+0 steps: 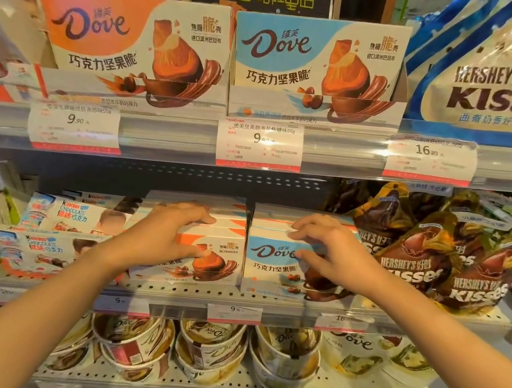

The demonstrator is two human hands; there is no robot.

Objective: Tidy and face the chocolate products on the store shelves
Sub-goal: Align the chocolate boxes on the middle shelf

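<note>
Left hand: the left hand is on the orange Dove box on the middle shelf, fingers curled over its top edge, thumb pressed on the front face. It's gripping.
Right hand: the right hand is clamped on the blue Dove box, fingers hooked over the top, thumb across the front by the logo.
The two boxes: side by side, touching, fronts facing out, near the shelf's front lip, dead centre of view. More boxes are stacked behind each.
At 9 o'clock of the left hand: Kinder chocolate packs, lying tilted, not squared up.
At 3 o'clock of the right hand: brown Hershey's Kisses bags, leaning against each other, just beside the blue box.
At 12 o'clock, top shelf: an orange Dove display carton and a blue Dove display carton upright, next to each other, with a blue-and-white Hershey's Kisses bag at their 3 o'clock.
Price tags: price tags hang along the top shelf rail; two read 9.90.
At 6 o'clock, lower shelf: Dove cups stacked in rows.
</note>
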